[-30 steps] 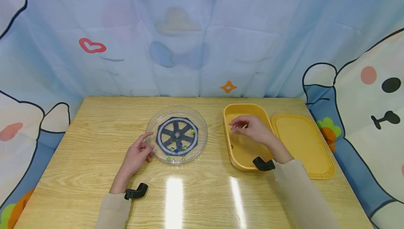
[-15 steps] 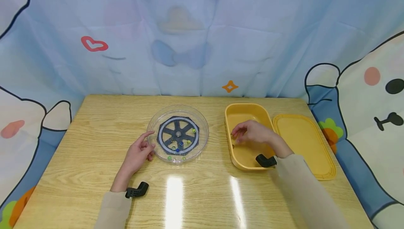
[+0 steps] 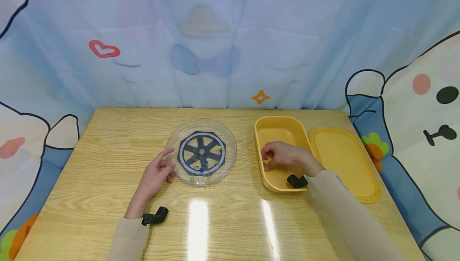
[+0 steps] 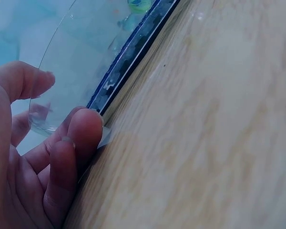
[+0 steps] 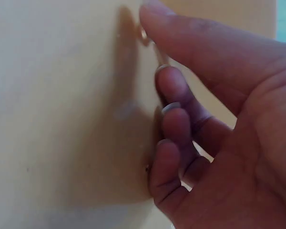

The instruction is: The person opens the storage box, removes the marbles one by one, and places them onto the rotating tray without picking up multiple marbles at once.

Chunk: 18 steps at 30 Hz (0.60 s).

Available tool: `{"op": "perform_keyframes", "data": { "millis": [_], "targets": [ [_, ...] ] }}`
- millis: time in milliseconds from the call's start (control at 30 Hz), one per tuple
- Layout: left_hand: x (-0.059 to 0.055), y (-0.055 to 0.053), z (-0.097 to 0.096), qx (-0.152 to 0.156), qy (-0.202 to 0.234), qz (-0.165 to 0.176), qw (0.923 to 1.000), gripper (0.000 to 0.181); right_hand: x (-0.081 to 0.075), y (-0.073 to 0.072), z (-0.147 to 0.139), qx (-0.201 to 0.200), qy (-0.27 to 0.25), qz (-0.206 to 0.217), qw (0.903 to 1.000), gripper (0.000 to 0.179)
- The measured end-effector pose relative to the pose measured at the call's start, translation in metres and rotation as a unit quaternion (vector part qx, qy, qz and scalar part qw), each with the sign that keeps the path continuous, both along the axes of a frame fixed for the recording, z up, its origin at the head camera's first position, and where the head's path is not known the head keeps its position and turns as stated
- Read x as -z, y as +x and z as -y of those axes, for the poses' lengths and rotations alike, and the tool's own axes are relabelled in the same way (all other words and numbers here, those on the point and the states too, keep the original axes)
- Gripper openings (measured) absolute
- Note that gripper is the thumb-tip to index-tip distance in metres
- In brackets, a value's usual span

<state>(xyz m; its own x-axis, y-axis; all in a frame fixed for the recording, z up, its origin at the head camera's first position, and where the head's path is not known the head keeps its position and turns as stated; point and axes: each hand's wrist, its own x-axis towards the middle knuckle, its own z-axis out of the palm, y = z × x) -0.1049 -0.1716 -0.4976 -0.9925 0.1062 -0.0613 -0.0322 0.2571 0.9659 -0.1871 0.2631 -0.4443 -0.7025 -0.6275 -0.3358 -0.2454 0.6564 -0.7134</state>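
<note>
My left hand [image 3: 157, 176] holds the near-left rim of a round clear dish [image 3: 230, 165]. In the left wrist view its fingers [image 4: 86, 129] reach over the rim and lie against the base. A dark blue spoked wheel insert [image 3: 201, 152] lies in the dish, with several blue and green marbles [image 3: 205, 163] on and around it. My right hand [image 3: 284, 156] is down inside the yellow box [image 3: 284, 122] near its left wall. In the right wrist view a small shiny amber marble [image 5: 143, 36] sits at the thumb tip, beside the index fingertip; the other fingers are bent.
A yellow lid [image 3: 345, 161] lies flat along the box's right side. The wooden table [image 3: 118, 145] carries everything, and a patterned curtain [image 3: 201, 41] hangs behind its far edge. Both wrists wear black camera mounts.
My right hand has lowered into the yellow box and moved toward the near side, its thumb coming up beside the small marble. The left hand stays at the dish rim.
</note>
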Motion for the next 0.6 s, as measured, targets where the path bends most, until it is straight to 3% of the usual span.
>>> {"op": "perform_keyframes", "data": {
  "millis": [600],
  "targets": [
    [-0.0010, 0.0002, 0.0001, 0.001, -0.009, 0.000, 1.0000, 0.047, -0.0036, -0.0009, -0.0015, -0.002, -0.003, -0.006, 1.0000, 0.014]
  ]
}}
